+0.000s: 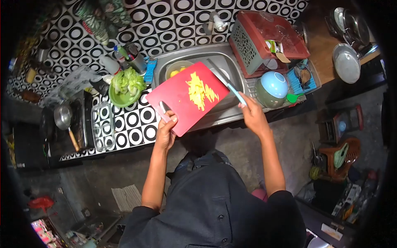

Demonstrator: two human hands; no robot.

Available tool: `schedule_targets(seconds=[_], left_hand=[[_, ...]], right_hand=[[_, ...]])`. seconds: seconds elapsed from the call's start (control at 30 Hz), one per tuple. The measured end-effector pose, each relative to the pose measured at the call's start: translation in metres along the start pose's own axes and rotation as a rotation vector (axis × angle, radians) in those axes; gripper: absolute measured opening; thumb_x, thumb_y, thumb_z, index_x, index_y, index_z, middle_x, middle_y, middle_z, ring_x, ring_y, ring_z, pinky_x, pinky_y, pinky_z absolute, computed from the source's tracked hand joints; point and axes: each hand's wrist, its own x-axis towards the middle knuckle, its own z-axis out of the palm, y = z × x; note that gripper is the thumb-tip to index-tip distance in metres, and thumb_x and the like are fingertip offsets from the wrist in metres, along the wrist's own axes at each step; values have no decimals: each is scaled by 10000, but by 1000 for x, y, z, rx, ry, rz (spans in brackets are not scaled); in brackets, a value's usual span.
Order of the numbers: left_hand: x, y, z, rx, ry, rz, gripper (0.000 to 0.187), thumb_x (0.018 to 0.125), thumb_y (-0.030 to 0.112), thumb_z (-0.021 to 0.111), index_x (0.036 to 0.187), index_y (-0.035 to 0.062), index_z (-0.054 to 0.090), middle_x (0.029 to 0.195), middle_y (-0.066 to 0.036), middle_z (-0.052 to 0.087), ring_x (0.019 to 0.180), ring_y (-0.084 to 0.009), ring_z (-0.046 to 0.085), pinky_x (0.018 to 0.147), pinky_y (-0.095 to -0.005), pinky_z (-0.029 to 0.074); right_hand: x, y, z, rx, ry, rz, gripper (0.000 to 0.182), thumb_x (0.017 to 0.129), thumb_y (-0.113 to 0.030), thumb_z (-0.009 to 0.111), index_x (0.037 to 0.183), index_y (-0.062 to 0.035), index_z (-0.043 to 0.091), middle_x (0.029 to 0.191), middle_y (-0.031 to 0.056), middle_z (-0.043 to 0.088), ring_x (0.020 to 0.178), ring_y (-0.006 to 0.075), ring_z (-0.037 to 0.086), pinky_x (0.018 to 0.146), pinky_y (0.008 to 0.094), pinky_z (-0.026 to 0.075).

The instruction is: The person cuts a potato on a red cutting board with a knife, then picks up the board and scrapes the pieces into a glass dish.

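Observation:
My left hand (166,131) is closed round the handle end of a red cutting board (165,101), which is held up over the sink (157,80) and tilted. Thin yellow strips (198,91) lie in a loose pile on the board. In my right hand (252,115) is a knife (225,79) with a light blue handle, its blade pointing away from me along the board's right edge. Behind the board, partly hidden by it, a bowl (185,63) with yellow pieces stands in the sink.
Left of the sink are a green bowl (120,100) of lettuce (129,81), a glass dish (103,128) and a saucepan (63,117) on the stove. To the right stand a red dish rack (269,29), a blue bowl (273,84) and a blue basket (295,80).

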Motion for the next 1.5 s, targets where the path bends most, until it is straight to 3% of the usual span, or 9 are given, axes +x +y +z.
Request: schedule_targets(seconds=[0.17,0.43,0.53,0.83,1.03,1.13,1.23,1.5], left_hand=[[24,-20,21,-46,13,0,305,988,95,643,1251,35,502,1180,-113,680,1089,-195,700,954,-368,608],[48,-59,60,-129,83,47,342,983,56,639,1285,84,481,1219,-104,666,1095,-218,700,902,-395,626],[52,-75,67,-131,125,59,328,1004,31,603,1302,67,468,1249,-102,645,1126,-179,673,939,-331,595],[48,-101,101,-128,258,148,334,1006,26,595,1302,90,455,1255,-90,625,1165,-183,650,948,-329,580],[45,-116,108,-97,330,171,347,1004,29,595,1314,91,453,1265,-76,620,1154,-178,647,960,-336,566],[45,-121,113,-85,359,197,356,1003,32,599,1321,91,450,1257,-71,621,1131,-164,644,925,-316,565],[46,-127,113,-69,370,206,358,1003,34,602,1322,91,449,1247,-67,621,1127,-156,636,903,-306,557],[48,-133,127,-44,421,215,360,1008,35,601,1326,105,448,1225,-42,615,1122,-145,624,919,-314,544]], right_hand=[[-18,-30,12,-40,-77,-75,462,1005,-115,557,1457,-26,534,1015,196,611,924,406,634,806,464,503],[-10,3,17,-32,-206,-196,484,980,-80,577,1458,-18,534,989,181,601,870,405,636,760,493,507],[-1,19,6,-28,-263,-202,472,982,-89,578,1447,-13,541,978,175,589,872,398,639,755,498,509],[24,60,-13,-22,-352,-287,455,986,-103,572,1431,-11,548,986,166,580,859,402,639,746,508,515],[35,78,-17,-5,-376,-320,487,968,-40,572,1454,-56,552,938,166,574,820,392,623,739,480,495],[41,83,-21,-18,-412,-342,461,976,-91,574,1429,-7,549,978,168,582,859,400,644,754,512,516],[42,87,-23,24,-396,-345,497,964,-35,570,1460,-57,545,953,178,576,829,406,621,743,491,491],[42,95,-27,36,-422,-360,496,955,-27,573,1451,-31,550,954,176,574,827,402,623,745,492,492]])
